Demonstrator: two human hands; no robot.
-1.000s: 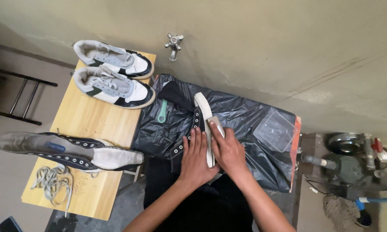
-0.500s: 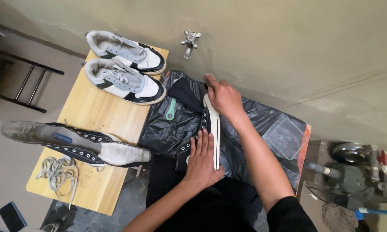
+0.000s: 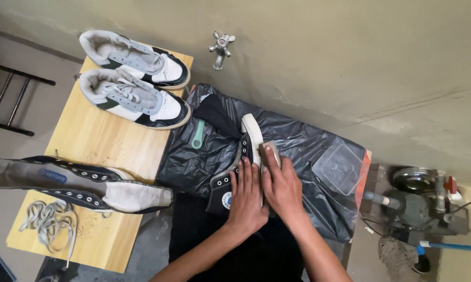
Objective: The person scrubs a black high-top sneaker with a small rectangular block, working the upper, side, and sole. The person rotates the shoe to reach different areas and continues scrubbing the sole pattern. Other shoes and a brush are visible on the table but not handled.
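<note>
Right hand (image 3: 282,185) sits just right of centre, its grip closed on a small pale rectangular scrubbing block (image 3: 271,150), index finger pressed flat along the top of it. The block bears on the white rubber sole edge of a black canvas high-top sneaker (image 3: 239,159), which lies on its side in the middle of the frame, toe toward the wall. Left hand (image 3: 246,196) lies beside the right, fingers spread open and flat on the shoe's ankle, pinning it rather than gripping it.

By the look of it, this is the scrubbing step on the sole strip. The next stroke calls for steady downward pressure from the flat hand so the shoe does not roll, and a run along the narrow white band without slipping onto the canvas.

The shoe rests on a crumpled black plastic sheet (image 3: 298,141) spread over the surface. On that sheet, to the right, stands a clear square plastic tub (image 3: 337,168); I see nothing in it, though it is see-through and hard to judge. A pale green plastic handle (image 3: 197,136) lies on the sheet left of the shoe.
</note>
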